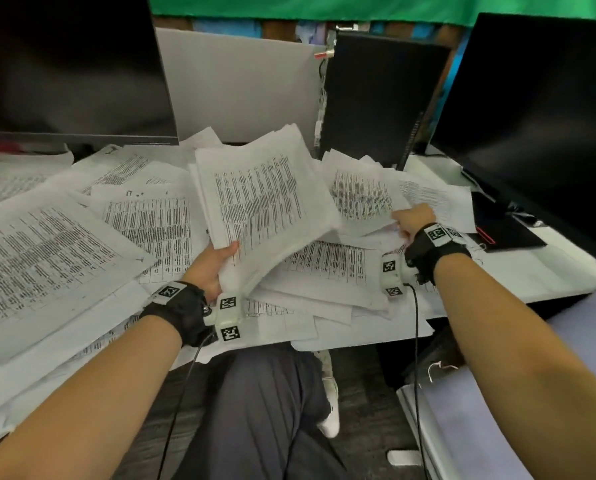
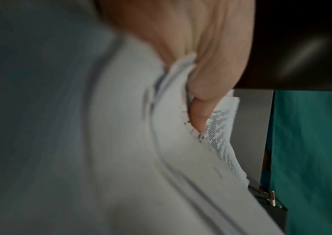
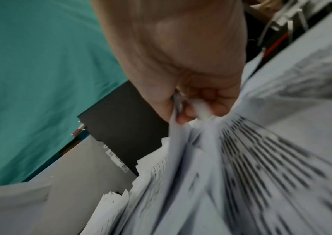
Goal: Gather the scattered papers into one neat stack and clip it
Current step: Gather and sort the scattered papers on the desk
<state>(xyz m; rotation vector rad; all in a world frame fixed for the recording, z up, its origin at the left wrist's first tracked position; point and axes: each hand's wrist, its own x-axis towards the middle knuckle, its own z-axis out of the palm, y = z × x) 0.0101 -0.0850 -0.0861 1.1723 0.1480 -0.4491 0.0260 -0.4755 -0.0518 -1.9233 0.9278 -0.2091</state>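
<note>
My left hand (image 1: pixel 216 263) grips the near corner of a thick stack of printed papers (image 1: pixel 265 199), raised and tilted over the desk centre. In the left wrist view the thumb (image 2: pixel 203 98) presses on that stack (image 2: pixel 141 159). To the right, my right hand (image 1: pixel 410 220) pinches the edges of a few loose printed sheets (image 1: pixel 362 199); the right wrist view shows its fingers (image 3: pixel 193 101) curled round the bunched sheets (image 3: pixel 241 167). More printed pages (image 1: pixel 47 258) lie scattered over the desk. No clip is in view.
A dark monitor (image 1: pixel 67 67) stands at the back left, another (image 1: pixel 546 119) at the right. A black computer case (image 1: pixel 379 98) and a grey partition (image 1: pixel 241 84) stand behind the papers. A white desk edge (image 1: pixel 549 282) shows at the right.
</note>
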